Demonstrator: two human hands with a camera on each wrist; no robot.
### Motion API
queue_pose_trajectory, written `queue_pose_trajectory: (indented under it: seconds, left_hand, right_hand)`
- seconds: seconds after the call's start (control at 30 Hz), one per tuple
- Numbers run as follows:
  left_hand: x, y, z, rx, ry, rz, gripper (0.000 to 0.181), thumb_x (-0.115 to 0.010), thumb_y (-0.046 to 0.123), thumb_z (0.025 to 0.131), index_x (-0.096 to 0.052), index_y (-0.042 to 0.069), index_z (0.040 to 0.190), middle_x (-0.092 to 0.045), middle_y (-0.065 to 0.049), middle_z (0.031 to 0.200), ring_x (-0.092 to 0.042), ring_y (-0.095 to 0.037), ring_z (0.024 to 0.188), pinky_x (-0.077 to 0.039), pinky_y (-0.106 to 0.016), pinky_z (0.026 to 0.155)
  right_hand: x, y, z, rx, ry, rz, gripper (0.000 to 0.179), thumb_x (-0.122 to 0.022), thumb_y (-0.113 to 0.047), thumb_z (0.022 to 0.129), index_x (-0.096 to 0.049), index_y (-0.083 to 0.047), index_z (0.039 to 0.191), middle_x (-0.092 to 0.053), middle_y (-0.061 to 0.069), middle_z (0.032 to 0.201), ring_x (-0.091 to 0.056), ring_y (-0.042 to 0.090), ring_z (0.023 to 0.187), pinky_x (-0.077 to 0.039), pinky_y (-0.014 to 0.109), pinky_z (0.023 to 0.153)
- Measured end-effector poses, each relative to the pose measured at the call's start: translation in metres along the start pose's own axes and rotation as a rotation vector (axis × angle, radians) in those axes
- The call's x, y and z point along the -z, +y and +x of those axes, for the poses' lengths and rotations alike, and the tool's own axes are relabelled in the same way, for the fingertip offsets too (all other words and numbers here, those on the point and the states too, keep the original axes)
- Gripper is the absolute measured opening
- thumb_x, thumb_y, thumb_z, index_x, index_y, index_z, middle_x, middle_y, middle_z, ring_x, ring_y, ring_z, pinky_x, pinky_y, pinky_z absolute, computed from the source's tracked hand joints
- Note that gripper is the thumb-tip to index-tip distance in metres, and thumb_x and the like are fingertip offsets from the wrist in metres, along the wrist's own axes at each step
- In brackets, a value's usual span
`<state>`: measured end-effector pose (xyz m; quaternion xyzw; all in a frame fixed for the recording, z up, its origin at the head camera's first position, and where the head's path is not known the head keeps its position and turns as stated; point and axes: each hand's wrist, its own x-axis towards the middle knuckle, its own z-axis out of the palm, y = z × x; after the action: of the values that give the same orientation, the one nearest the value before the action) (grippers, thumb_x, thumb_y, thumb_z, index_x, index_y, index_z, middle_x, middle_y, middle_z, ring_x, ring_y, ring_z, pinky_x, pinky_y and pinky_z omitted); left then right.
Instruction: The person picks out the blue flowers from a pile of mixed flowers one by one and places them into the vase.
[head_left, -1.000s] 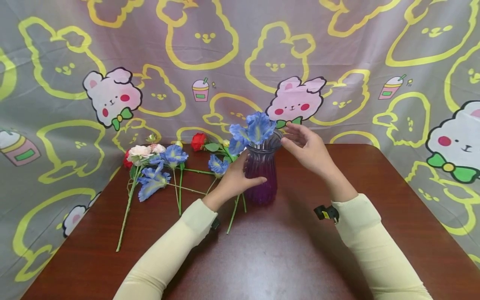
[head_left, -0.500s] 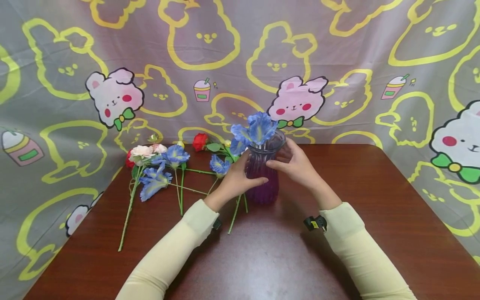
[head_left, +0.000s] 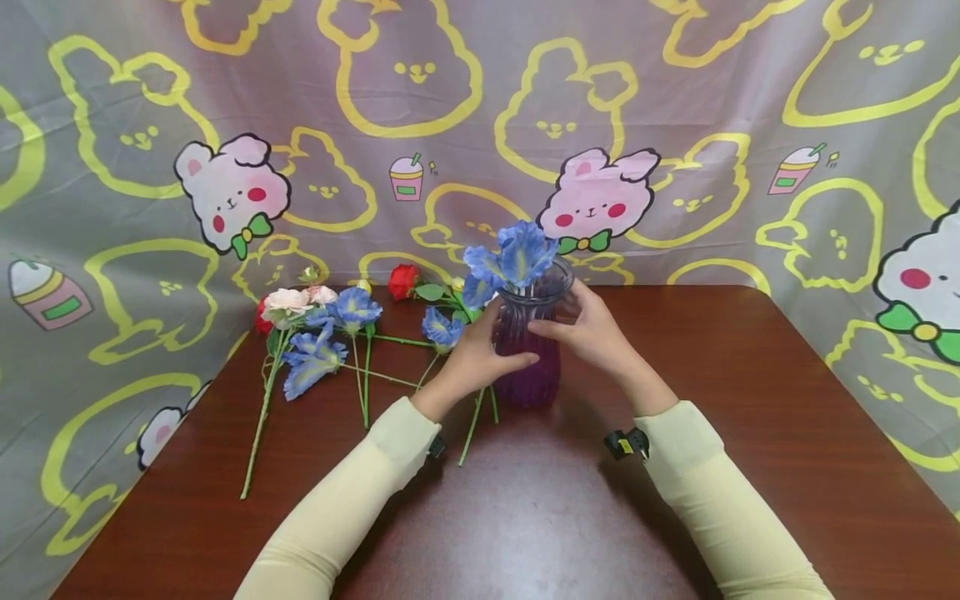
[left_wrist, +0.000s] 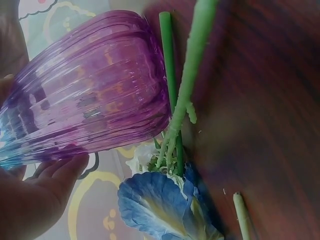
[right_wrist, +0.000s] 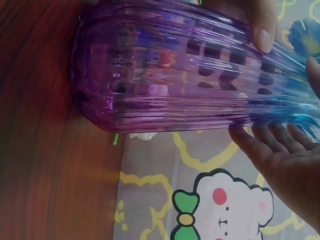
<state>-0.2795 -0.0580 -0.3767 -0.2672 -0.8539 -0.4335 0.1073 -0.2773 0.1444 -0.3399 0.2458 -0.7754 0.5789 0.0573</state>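
A ribbed glass vase (head_left: pixel 528 367), purple below and bluish towards the neck, stands upright on the table. From its left side my left hand (head_left: pixel 472 354) grips it, thumb across the front and fingers behind. My right hand (head_left: pixel 592 329) holds the upper part from the right, thumb in front below the rim; its fingertips (right_wrist: pixel 240 137) touch the far side of the glass in the right wrist view. A blue iris (head_left: pixel 517 254) leans out of the mouth at the left. In the left wrist view, the left-hand fingers (left_wrist: pixel 65 172) lie against the vase.
Left of the vase lie artificial flowers: a pale pink bunch (head_left: pixel 288 304), blue irises (head_left: pixel 313 362), a red rose (head_left: pixel 402 282) and another blue iris (head_left: pixel 442 329) close beside the left hand. A patterned cloth (head_left: pixel 450 83) hangs behind the brown table (head_left: pixel 525 517).
My right hand has come down and left from beside the rim onto the vase's upper side. The left hand keeps its grip, and the iris stays in the vase.
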Motion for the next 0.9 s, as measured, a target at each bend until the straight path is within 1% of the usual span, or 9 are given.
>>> queue_pose_trajectory:
  seconds: [0.2, 0.33, 0.43, 0.57, 0.63, 0.8, 0.9]
  left_hand:
    - [0.0, 0.0, 0.0, 0.0, -0.003, -0.009, 0.094, -0.083, 0.034, 0.077, -0.028, 0.016, 0.151, -0.052, -0.008, 0.137, -0.054, -0.021, 0.12, -0.047, -0.035, 0.096]
    - [0.0, 0.0, 0.0, -0.008, -0.022, -0.021, 0.094, -0.082, 0.032, 0.079, -0.025, 0.015, 0.152, -0.042, -0.007, 0.147, -0.045, -0.02, 0.13, -0.044, -0.037, 0.101]
    - [-0.001, 0.001, 0.001, -0.025, -0.03, -0.032, 0.093, -0.081, 0.031, 0.081, -0.024, 0.016, 0.153, -0.037, -0.005, 0.151, -0.039, -0.018, 0.134, -0.041, -0.037, 0.103]
    - [-0.002, 0.001, 0.002, -0.054, -0.028, -0.039, 0.091, -0.08, 0.031, 0.081, -0.025, 0.016, 0.152, -0.038, -0.004, 0.15, -0.041, -0.018, 0.133, -0.042, -0.036, 0.102]
    - [-0.002, 0.0, 0.001, -0.058, -0.029, -0.04, 0.092, -0.08, 0.031, 0.081, -0.025, 0.017, 0.153, -0.038, -0.004, 0.15, -0.042, -0.018, 0.132, -0.042, -0.036, 0.102]
    - [0.0, -0.003, -0.001, -0.041, -0.041, -0.035, 0.096, -0.081, 0.032, 0.081, -0.021, 0.02, 0.155, -0.036, -0.004, 0.153, -0.043, -0.021, 0.132, -0.042, -0.037, 0.102]
    - [0.004, -0.004, -0.004, -0.014, -0.046, -0.051, 0.096, -0.081, 0.031, 0.081, -0.021, 0.014, 0.155, -0.036, -0.01, 0.152, -0.045, -0.026, 0.131, -0.042, -0.042, 0.102]
  right_hand:
    - [0.0, -0.001, 0.0, -0.005, -0.014, -0.018, 0.068, -0.077, -0.015, 0.085, -0.041, -0.008, 0.143, -0.056, 0.015, 0.134, -0.053, 0.032, 0.123, -0.043, 0.048, 0.101]
    - [0.0, -0.004, -0.002, -0.01, -0.024, -0.035, 0.068, -0.075, -0.015, 0.087, -0.04, -0.009, 0.144, -0.054, 0.016, 0.136, -0.051, 0.033, 0.125, -0.041, 0.049, 0.102]
    - [-0.001, -0.011, -0.005, -0.003, -0.033, -0.036, 0.066, -0.073, -0.01, 0.088, -0.039, -0.005, 0.145, -0.052, 0.019, 0.137, -0.05, 0.035, 0.126, -0.04, 0.05, 0.103]
    - [-0.002, -0.029, -0.01, 0.005, -0.042, -0.05, 0.064, -0.07, -0.004, 0.089, -0.037, 0.0, 0.144, -0.05, 0.024, 0.138, -0.048, 0.038, 0.127, -0.038, 0.051, 0.104]
    - [-0.002, -0.035, -0.012, 0.003, -0.048, -0.058, 0.063, -0.068, -0.003, 0.09, -0.036, 0.001, 0.144, -0.05, 0.026, 0.137, -0.047, 0.039, 0.127, -0.039, 0.051, 0.103]
    - [-0.003, -0.037, -0.013, 0.017, -0.056, -0.047, 0.062, -0.067, -0.002, 0.091, -0.035, 0.001, 0.144, -0.05, 0.026, 0.136, -0.048, 0.039, 0.126, -0.039, 0.052, 0.103]
    - [-0.003, -0.036, -0.013, 0.033, -0.057, -0.034, 0.063, -0.067, -0.002, 0.09, -0.035, 0.001, 0.144, -0.051, 0.025, 0.136, -0.048, 0.038, 0.126, -0.04, 0.051, 0.102]
